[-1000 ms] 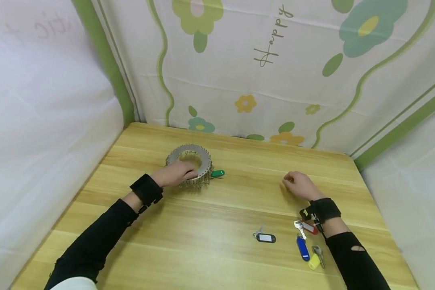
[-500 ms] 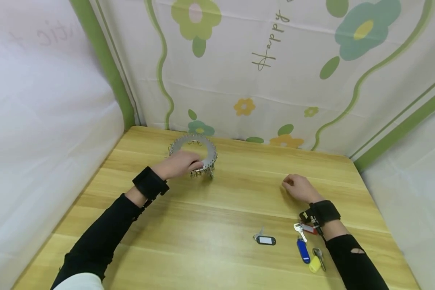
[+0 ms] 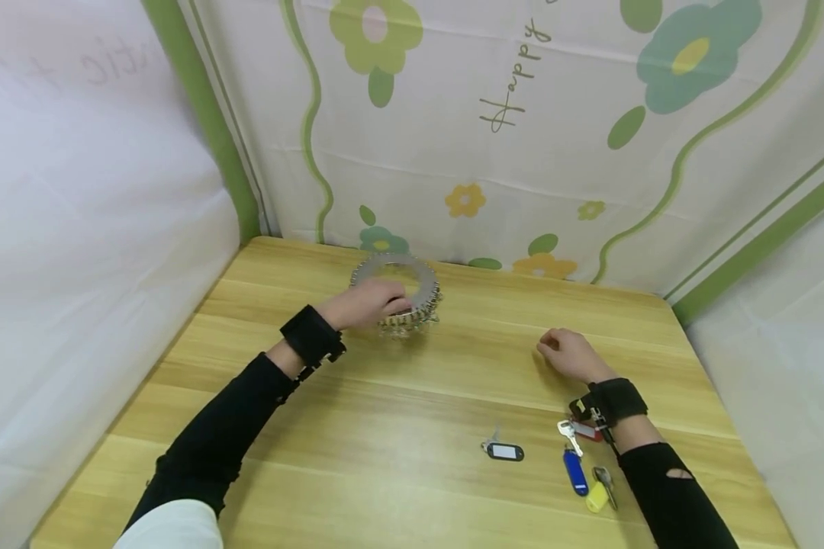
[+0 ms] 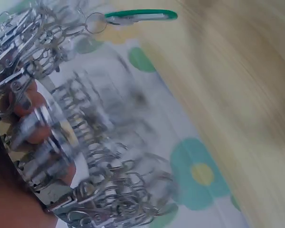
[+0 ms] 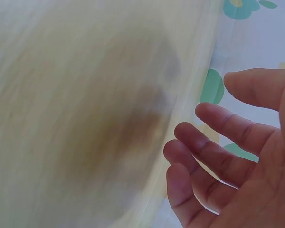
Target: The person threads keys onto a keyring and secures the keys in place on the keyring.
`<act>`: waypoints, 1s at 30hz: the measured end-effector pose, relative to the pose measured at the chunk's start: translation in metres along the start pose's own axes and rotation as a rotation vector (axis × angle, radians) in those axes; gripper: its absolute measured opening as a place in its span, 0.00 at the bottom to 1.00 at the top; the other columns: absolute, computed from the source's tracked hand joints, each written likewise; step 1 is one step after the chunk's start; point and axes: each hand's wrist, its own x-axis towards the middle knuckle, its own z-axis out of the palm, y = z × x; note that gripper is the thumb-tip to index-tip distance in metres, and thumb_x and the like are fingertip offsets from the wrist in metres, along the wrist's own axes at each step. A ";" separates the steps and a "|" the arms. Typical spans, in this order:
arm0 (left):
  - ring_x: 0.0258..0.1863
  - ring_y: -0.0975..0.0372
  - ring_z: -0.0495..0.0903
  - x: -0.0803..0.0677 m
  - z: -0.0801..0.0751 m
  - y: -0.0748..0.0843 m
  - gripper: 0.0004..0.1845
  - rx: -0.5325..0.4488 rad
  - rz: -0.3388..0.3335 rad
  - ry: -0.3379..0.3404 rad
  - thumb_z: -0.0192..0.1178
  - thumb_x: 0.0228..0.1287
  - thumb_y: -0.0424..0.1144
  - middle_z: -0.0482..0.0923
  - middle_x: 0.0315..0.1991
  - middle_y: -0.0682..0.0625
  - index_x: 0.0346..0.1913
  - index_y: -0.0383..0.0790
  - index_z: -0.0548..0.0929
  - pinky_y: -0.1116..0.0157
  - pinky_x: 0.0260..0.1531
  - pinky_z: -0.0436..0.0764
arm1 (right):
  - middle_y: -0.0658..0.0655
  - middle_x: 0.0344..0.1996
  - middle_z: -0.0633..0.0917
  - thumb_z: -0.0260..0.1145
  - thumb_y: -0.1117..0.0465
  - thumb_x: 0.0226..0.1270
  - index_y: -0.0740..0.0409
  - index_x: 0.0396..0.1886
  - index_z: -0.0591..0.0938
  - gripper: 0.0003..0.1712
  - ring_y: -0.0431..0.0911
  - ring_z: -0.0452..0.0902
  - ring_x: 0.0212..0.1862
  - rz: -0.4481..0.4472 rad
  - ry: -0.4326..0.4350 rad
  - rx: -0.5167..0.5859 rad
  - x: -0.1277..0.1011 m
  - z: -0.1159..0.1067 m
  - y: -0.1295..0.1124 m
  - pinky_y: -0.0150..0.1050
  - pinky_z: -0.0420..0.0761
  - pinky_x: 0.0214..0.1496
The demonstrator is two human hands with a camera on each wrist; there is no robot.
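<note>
Nearest table edge, right side: yellow tag [image 3: 596, 497], blue tag [image 3: 574, 471], red tag [image 3: 586, 432], black tag [image 3: 504, 451], each with key, on wooden table [image 3: 384, 427]. Farther: right hand [image 3: 571, 355] resting on table, fingers loosely curled, holding nothing. Far left: left hand [image 3: 367, 303] gripping metal ring [image 3: 422, 284] hung with clips; green tag [image 4: 140, 16] dangling from one.

Metal key ring organizer [image 3: 401, 293] (hooks dangling), lifted, near table's back edge.
</note>
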 end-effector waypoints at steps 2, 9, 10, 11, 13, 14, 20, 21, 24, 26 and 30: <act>0.20 0.63 0.61 0.005 0.005 0.001 0.17 -0.011 0.019 0.005 0.45 0.75 0.42 0.61 0.20 0.53 0.25 0.43 0.70 0.65 0.29 0.62 | 0.65 0.40 0.81 0.58 0.60 0.69 0.69 0.44 0.80 0.14 0.59 0.76 0.45 0.005 0.002 0.002 0.000 0.001 0.001 0.54 0.74 0.48; 0.18 0.63 0.58 -0.004 0.030 -0.038 0.20 0.031 -0.082 -0.040 0.47 0.75 0.41 0.58 0.18 0.54 0.20 0.45 0.67 0.64 0.30 0.63 | 0.65 0.39 0.82 0.58 0.60 0.69 0.69 0.44 0.80 0.15 0.59 0.77 0.44 -0.006 0.000 0.010 0.002 0.002 0.002 0.54 0.74 0.47; 0.18 0.63 0.59 -0.007 0.033 -0.044 0.20 0.040 -0.103 -0.051 0.47 0.75 0.41 0.59 0.18 0.54 0.20 0.45 0.67 0.63 0.31 0.64 | 0.65 0.39 0.82 0.58 0.60 0.69 0.68 0.43 0.80 0.14 0.59 0.77 0.44 -0.002 0.003 0.005 0.002 0.002 0.003 0.54 0.74 0.47; 0.18 0.63 0.59 -0.010 0.037 -0.050 0.20 0.046 -0.128 -0.063 0.46 0.75 0.41 0.59 0.18 0.53 0.20 0.45 0.67 0.62 0.32 0.65 | 0.65 0.39 0.82 0.58 0.60 0.69 0.68 0.43 0.80 0.14 0.59 0.77 0.44 0.001 0.006 -0.002 0.001 0.002 0.005 0.54 0.74 0.46; 0.19 0.62 0.61 -0.015 0.041 -0.058 0.19 0.061 -0.167 -0.073 0.47 0.75 0.42 0.61 0.19 0.53 0.21 0.45 0.68 0.59 0.37 0.68 | 0.64 0.38 0.82 0.59 0.60 0.69 0.68 0.42 0.80 0.14 0.59 0.77 0.43 0.004 0.009 -0.012 0.001 0.003 0.006 0.54 0.74 0.46; 0.20 0.62 0.62 -0.017 0.042 -0.061 0.19 0.073 -0.187 -0.080 0.47 0.75 0.42 0.62 0.19 0.52 0.21 0.45 0.69 0.57 0.39 0.68 | 0.65 0.38 0.82 0.59 0.60 0.69 0.68 0.42 0.80 0.13 0.59 0.77 0.43 0.001 0.009 -0.016 0.001 0.004 0.007 0.54 0.74 0.46; 0.20 0.60 0.65 -0.024 0.045 -0.065 0.18 0.171 -0.277 -0.130 0.47 0.74 0.43 0.65 0.19 0.51 0.24 0.43 0.72 0.58 0.36 0.67 | 0.63 0.38 0.82 0.59 0.60 0.69 0.67 0.41 0.81 0.13 0.57 0.77 0.43 -0.003 0.000 -0.005 -0.001 0.006 0.007 0.54 0.74 0.46; 0.19 0.60 0.65 -0.024 0.045 -0.064 0.17 0.172 -0.278 -0.144 0.47 0.75 0.43 0.65 0.19 0.51 0.25 0.43 0.73 0.59 0.34 0.67 | 0.62 0.38 0.83 0.59 0.60 0.69 0.66 0.41 0.81 0.12 0.57 0.77 0.43 -0.001 -0.002 0.000 -0.001 0.006 0.006 0.53 0.74 0.46; 0.20 0.61 0.65 -0.026 0.044 -0.061 0.17 0.199 -0.267 -0.180 0.46 0.75 0.44 0.66 0.19 0.52 0.26 0.44 0.72 0.56 0.39 0.67 | 0.62 0.37 0.82 0.59 0.61 0.69 0.67 0.41 0.81 0.12 0.56 0.77 0.42 -0.008 -0.012 0.012 -0.002 0.006 0.005 0.53 0.74 0.45; 0.20 0.61 0.66 -0.028 0.043 -0.060 0.17 0.225 -0.278 -0.169 0.47 0.75 0.43 0.66 0.18 0.52 0.25 0.45 0.72 0.50 0.49 0.67 | 0.62 0.37 0.82 0.59 0.61 0.69 0.67 0.41 0.81 0.12 0.56 0.77 0.42 -0.004 -0.011 0.015 -0.002 0.006 0.005 0.53 0.74 0.45; 0.25 0.57 0.72 -0.032 0.042 -0.062 0.16 0.324 -0.375 -0.100 0.51 0.72 0.39 0.69 0.20 0.51 0.23 0.44 0.71 0.40 0.60 0.56 | 0.62 0.37 0.82 0.59 0.61 0.69 0.67 0.41 0.81 0.12 0.56 0.77 0.42 0.001 -0.006 0.015 -0.004 0.005 0.006 0.53 0.74 0.45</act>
